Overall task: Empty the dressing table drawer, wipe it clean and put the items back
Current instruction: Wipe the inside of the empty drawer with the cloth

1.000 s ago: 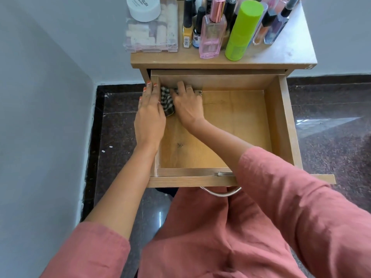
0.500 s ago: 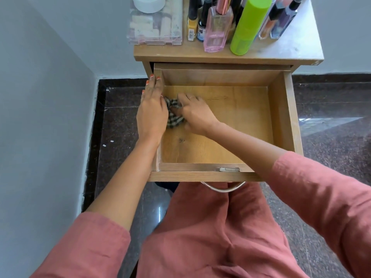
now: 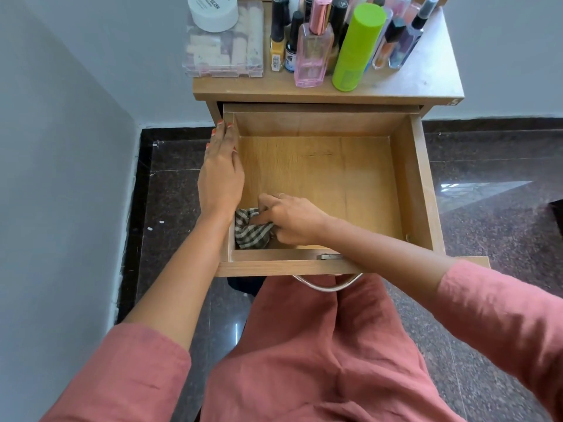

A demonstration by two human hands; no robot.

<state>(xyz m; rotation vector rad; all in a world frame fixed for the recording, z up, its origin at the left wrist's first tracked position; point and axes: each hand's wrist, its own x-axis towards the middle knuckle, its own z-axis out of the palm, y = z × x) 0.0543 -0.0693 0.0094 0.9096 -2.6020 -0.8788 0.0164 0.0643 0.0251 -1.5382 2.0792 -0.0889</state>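
Note:
The wooden drawer (image 3: pixel 417 184) of the dressing table is pulled out over my lap, with only a cloth inside. My right hand (image 3: pixel 291 219) grips a bunched dark checked cloth (image 3: pixel 251 229) in the drawer's near left corner, pressing it against the bottom. My left hand (image 3: pixel 221 175) lies flat along the drawer's left wall, fingers straight and pointing toward the table. The removed items stand on the tabletop (image 3: pixel 432 77): a green can (image 3: pixel 355 47), a pink perfume bottle (image 3: pixel 312 53), several nail polish bottles (image 3: pixel 285 41) and a clear box (image 3: pixel 224 47) with a white jar (image 3: pixel 212 10) on it.
A grey wall runs along the left, close to the table. Dark polished stone floor lies on both sides of the drawer. A metal handle (image 3: pixel 329 286) hangs from the drawer front above my pink-clad knees.
My right hand has dragged the cloth from the drawer's far left corner along the left wall to the near left corner. My left hand has stayed on the left wall.

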